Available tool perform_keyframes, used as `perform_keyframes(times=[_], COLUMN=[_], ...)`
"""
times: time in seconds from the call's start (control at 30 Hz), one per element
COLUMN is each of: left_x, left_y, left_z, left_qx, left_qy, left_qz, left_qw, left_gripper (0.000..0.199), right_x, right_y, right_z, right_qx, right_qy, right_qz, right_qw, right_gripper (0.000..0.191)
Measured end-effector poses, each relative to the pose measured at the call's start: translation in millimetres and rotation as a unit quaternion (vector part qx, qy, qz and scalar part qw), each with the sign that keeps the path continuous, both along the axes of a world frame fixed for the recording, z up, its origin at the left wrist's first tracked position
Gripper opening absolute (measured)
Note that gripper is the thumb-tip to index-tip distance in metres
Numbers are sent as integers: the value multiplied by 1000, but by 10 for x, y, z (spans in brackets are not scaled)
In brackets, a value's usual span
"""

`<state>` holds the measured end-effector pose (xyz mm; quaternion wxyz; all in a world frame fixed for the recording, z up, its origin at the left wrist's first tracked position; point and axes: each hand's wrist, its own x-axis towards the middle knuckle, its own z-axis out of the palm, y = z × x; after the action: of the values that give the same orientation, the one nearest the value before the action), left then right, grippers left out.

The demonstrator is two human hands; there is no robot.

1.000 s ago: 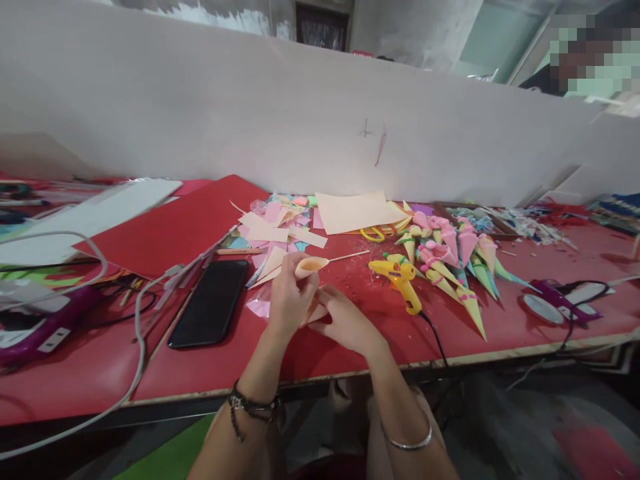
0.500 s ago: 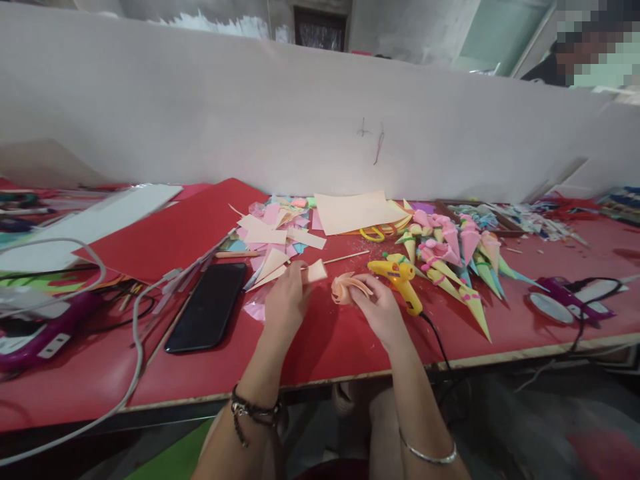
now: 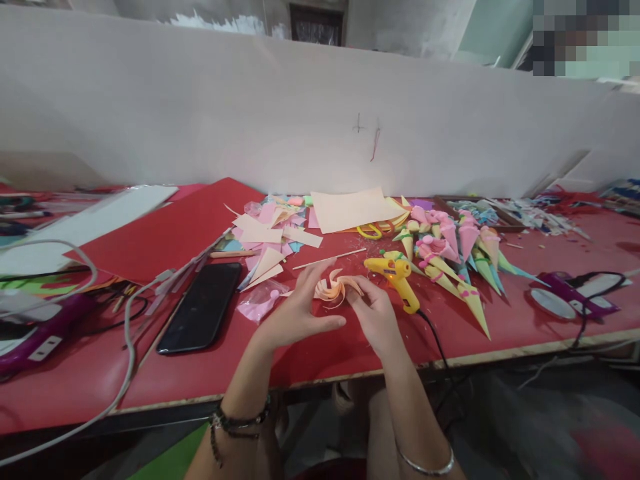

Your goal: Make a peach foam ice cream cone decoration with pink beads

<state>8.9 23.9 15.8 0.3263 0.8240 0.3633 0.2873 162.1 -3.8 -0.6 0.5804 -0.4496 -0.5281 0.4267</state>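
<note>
Frame centre: right hand pinches curled peach strips; left hand spread wide alongside. Likely light, springy, easily creased; grip gently at the right end.

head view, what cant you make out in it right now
All in the head view:
Paper curl: the end under the right hand, hidden by its fingers.
Left hand: whether it touches the curl.
Leftmost purple device: cut off by the left edge.
Blue scraps: too small, blurred.
</note>
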Motion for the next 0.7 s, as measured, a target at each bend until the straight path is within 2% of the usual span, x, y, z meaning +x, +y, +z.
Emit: perform_keyframes(times=[0.1, 0.2, 0.27, 0.43, 0.5, 0.6, 0.7], left_x=[126, 213, 234, 212, 188, 146, 117], left_y=[-26, -20, -15, -40, -51, -53, -49], left_z=[-31, -101, -131, -110, -86, -75, -94], left_qx=[-23, -38, -39, -49, -63, -88, -104], left_qy=[-81, -148, -157, -135, -141, -165, -184], left_qz=[-25, -7, 4, -16, -19, -29, -31], left_qw=[996, 988, 987, 989, 988, 982, 977], left_gripper=[69, 54, 51, 59, 52, 39, 35], right_x=[-13, -33, -44, -48, -45, -40, -37], right_y=[-1, 15, 26, 21, 12, 5, -6], right_z=[-17, -66, -101, -145, -146, -146, -144], right_qx=[28, 53, 64, 87, 90, 93, 114], right_qy=[-17, -17, -22, -102, -115, -86, -61], right_qz=[3, 1, -18, -93, -109, -101, -79], right_qw=[999, 998, 998, 987, 983, 987, 988], right_gripper=[18, 18, 18, 19, 17, 18, 21])
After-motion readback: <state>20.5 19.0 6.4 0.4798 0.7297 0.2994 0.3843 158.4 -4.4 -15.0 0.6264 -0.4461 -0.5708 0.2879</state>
